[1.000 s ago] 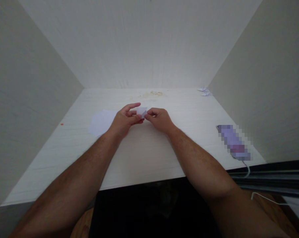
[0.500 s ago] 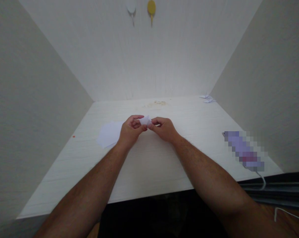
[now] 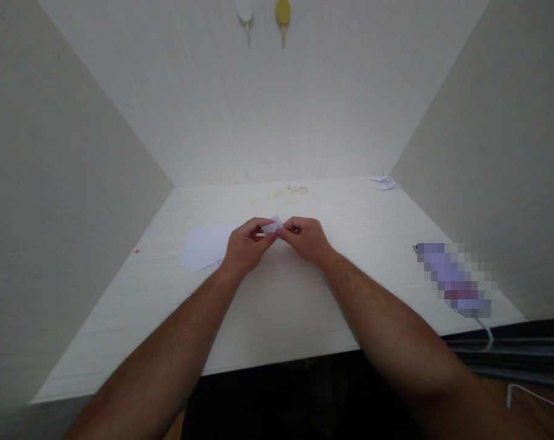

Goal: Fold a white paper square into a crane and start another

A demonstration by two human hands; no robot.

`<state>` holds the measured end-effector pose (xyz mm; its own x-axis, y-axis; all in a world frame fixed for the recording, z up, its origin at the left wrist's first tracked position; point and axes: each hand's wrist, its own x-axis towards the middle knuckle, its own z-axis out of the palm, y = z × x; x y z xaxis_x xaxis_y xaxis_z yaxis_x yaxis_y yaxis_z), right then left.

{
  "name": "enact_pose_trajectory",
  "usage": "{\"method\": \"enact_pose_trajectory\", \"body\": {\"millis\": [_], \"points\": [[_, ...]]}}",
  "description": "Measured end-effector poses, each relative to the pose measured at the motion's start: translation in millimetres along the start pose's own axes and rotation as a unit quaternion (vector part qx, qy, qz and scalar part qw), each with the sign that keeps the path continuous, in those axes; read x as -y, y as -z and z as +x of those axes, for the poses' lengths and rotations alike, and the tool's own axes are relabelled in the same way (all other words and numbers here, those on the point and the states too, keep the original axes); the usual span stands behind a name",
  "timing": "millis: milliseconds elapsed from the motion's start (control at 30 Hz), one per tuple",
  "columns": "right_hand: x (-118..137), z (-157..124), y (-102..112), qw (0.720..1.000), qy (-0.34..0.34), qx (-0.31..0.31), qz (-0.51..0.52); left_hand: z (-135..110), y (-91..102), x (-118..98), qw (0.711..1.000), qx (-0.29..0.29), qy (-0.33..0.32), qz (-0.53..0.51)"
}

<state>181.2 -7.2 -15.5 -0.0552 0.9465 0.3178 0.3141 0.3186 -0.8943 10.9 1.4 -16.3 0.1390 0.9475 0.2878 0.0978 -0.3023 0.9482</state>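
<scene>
Between my two hands, above the middle of the white table (image 3: 286,305), is a small folded piece of white paper (image 3: 272,227). My left hand (image 3: 249,244) pinches its left side between thumb and fingers. On the right side, the fingertips of my right hand (image 3: 304,237) grip the same paper. Fingers hide much of it, so its exact folded shape cannot be made out. Partly behind my left wrist lie several flat white paper sheets (image 3: 203,247).
Small folded paper pieces (image 3: 386,183) lie in the back right corner. A blurred-out phone-like thing (image 3: 451,278) with a white cable (image 3: 488,336) is near the right edge. A red speck (image 3: 137,251) is at left. White and yellow hooks (image 3: 283,13) hang on the back wall.
My left hand has shifted slightly right, its fingers closing further over the paper. Less of the paper shows now. My right hand has barely moved.
</scene>
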Motion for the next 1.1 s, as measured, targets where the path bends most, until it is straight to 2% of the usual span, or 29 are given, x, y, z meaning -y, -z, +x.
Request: {"method": "enact_pose_trajectory", "body": {"millis": [233, 400, 533, 700, 1100], "points": [[-1.2, -0.7, 0.8, 1.000, 0.003, -0.003, 0.011, 0.0, 1.8, -5.1, 0.997, -0.050, 0.026, 0.053], [0.4, -0.3, 0.4, 1.000, -0.009, -0.007, -0.002, -1.5, -0.1, -9.1, 0.996, -0.087, 0.030, 0.019], [-1.4, 0.0, -1.4, 1.000, -0.011, -0.011, -0.002, -2.0, -2.4, -6.0, 0.996, -0.081, 0.018, 0.031], [1.4, -0.3, -2.2, 1.000, -0.023, -0.014, -0.002, -1.6, -4.9, -3.2, 0.996, -0.078, 0.024, -0.028], [0.9, -2.3, -5.8, 0.997, -0.026, -0.048, 0.048, -2.7, -6.4, -6.1, 0.994, -0.070, 0.034, -0.082]]}}
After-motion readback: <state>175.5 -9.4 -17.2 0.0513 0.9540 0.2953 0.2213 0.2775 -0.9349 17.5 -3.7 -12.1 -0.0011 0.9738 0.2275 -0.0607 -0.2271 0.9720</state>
